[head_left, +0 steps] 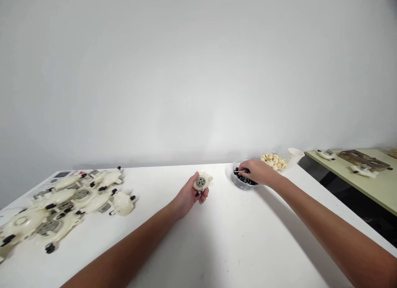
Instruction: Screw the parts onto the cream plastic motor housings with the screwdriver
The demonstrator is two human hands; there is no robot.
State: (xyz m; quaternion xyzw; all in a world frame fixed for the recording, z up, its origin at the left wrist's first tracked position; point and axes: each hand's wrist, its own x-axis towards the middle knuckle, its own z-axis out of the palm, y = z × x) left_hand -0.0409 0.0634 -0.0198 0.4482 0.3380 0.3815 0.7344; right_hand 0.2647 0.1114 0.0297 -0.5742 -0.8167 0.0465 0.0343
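Observation:
My left hand (186,196) is closed around a small cream plastic housing (209,181) near the middle of the white table. A grey slotted disc (201,182) faces up in that housing, and a black knob (198,193) shows at its lower edge, by my fingers. Over to the right, my right hand (258,170) reaches into a clear round tub (245,186) full of small black parts (246,180). Its fingers are pinched on a thin silver rod (239,171) with a black end. The fingertips are partly hidden, so the rod's exact kind cannot be made out.
Many similar cream housings with black knobs (82,195) are heaped on the table's left side. Behind the tub are a container of cream oval pieces (274,160) and a white paper cup (295,155). A greenish table (372,189) stands at right, beyond a dark gap.

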